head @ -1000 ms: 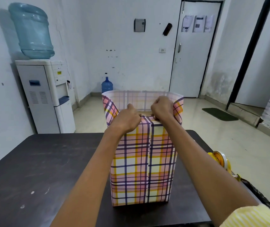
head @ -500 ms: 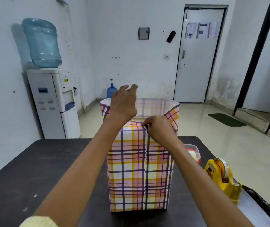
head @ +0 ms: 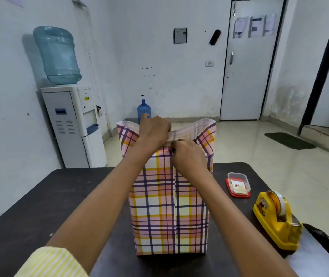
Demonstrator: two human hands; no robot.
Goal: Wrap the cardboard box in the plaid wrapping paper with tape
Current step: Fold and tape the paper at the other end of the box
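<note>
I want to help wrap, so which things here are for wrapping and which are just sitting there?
For wrapping:
plaid paper
yellow tape holder

Just sitting there:
little tub with a red lid
water cooler
blue bottle on the floor

Person at work, seen from close by: the left sleeve [head: 51, 262] is light cloth in fine yellow-and-white stripes and ends in a soft, loosely gathered edge near the elbow. Below it the left forearm [head: 99, 206] runs bare to the left hand [head: 154, 134]. The right forearm [head: 229, 206] and right hand [head: 189, 156] are bare along their visible length.
</note>
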